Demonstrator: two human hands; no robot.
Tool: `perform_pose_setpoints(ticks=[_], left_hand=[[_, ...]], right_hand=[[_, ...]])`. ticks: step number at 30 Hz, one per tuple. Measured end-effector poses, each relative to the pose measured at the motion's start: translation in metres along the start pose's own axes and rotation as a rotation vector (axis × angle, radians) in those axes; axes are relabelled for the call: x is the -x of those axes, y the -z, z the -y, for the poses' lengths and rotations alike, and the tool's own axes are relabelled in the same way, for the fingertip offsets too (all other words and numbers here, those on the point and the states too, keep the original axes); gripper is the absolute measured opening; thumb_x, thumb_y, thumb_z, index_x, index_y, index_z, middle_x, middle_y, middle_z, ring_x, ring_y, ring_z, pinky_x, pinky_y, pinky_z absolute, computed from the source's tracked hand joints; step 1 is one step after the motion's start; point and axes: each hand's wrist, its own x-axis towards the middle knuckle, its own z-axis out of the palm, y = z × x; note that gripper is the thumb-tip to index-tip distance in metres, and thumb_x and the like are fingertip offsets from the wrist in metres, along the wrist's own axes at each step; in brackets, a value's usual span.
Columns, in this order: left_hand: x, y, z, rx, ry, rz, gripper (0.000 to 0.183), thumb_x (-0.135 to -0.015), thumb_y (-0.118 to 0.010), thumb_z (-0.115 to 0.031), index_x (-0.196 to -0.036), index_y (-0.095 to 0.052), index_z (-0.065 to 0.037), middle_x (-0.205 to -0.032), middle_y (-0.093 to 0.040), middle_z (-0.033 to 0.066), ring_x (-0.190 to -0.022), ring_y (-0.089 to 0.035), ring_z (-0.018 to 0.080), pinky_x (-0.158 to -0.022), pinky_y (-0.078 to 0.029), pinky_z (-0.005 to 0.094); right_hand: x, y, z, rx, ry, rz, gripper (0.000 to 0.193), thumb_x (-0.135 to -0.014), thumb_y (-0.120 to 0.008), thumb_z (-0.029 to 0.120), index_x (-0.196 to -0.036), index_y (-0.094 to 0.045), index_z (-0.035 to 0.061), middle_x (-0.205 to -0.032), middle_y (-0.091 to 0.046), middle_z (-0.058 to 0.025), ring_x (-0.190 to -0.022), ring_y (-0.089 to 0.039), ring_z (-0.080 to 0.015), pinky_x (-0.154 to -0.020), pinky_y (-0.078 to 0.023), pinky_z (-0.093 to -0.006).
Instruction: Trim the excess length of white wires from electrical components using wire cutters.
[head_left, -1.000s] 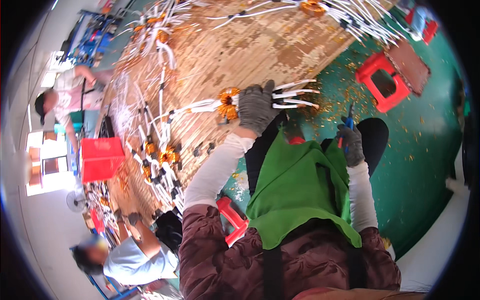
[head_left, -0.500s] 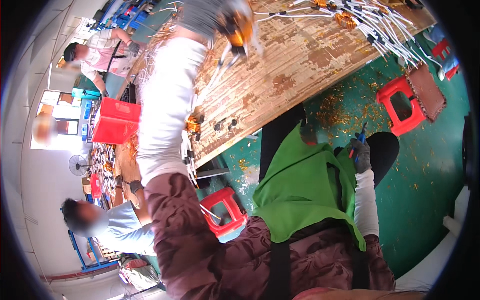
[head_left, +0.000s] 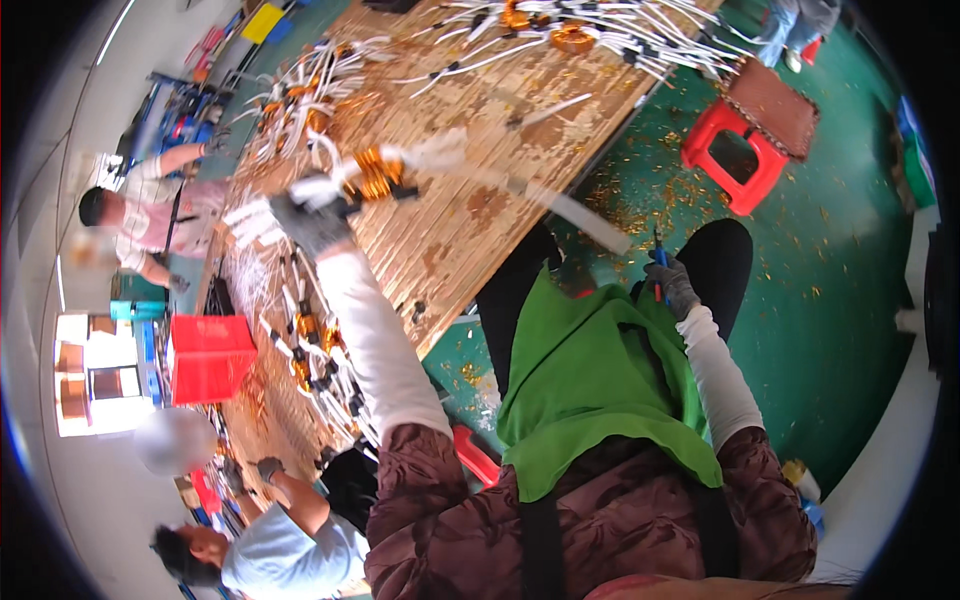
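Over the table (head_left: 470,255), our left hand (head_left: 318,222) clenches white leads (head_left: 256,219), copper coil (head_left: 378,176) just rightward; our right hand (head_left: 677,284) clasps a blue tool (head_left: 660,256).

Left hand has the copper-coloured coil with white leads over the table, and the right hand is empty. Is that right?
Not quite: the right hand holds a blue tool, as the head view shows. The left hand does have the copper-coloured coil over the table.

A red stool (head_left: 764,172) topped by a brown pad (head_left: 772,108) stands on the green floor (head_left: 820,380); leftward are a red box (head_left: 208,365) and a bright window (head_left: 105,356).
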Motion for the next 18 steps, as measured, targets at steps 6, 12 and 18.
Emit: perform_pose_setpoints(ticks=[6, 12, 18], left_hand=[[0.039, 0.151, 0.047, 0.188, 0.333, -0.187, 0.026, -0.077, -0.064, -0.023, -0.087, -0.061, 0.0, -0.084, -0.063, 0.0142, -0.082, -0.059, 0.0288, -0.087, -0.047, 0.0475], [0.084, 0.198, 0.007, -0.215, 0.652, 0.087, 0.031, -0.087, -0.057, -0.025, -0.109, -0.057, -0.003, -0.111, -0.06, 0.013, -0.104, -0.055, 0.027, -0.096, -0.041, 0.0423], [0.146, 0.144, -0.057, -0.807, 0.857, 0.087, 0.04, -0.086, -0.059, -0.032, -0.108, -0.058, 0.002, -0.093, -0.065, 0.0157, -0.079, -0.065, 0.0242, -0.071, -0.053, 0.0338]], right_hand=[[0.022, -0.008, 0.028, 0.023, -0.065, 0.011, 0.048, -0.076, -0.061, 0.012, -0.12, -0.048, -0.0007, -0.071, -0.055, -0.004, -0.058, -0.052, -0.0128, -0.053, -0.042, -0.0266], [-0.004, -0.012, 0.005, 0.152, -0.067, 0.05, 0.05, -0.077, -0.061, 0.014, -0.124, -0.048, 0.0014, -0.072, -0.056, -0.0052, -0.055, -0.052, -0.0143, -0.05, -0.042, -0.0285], [-0.011, -0.005, -0.005, -0.091, -0.094, 0.029, 0.037, -0.082, -0.058, 0.013, -0.117, -0.051, 0.0028, -0.075, -0.058, -0.0077, -0.06, -0.056, -0.0168, -0.056, -0.048, -0.0305]])
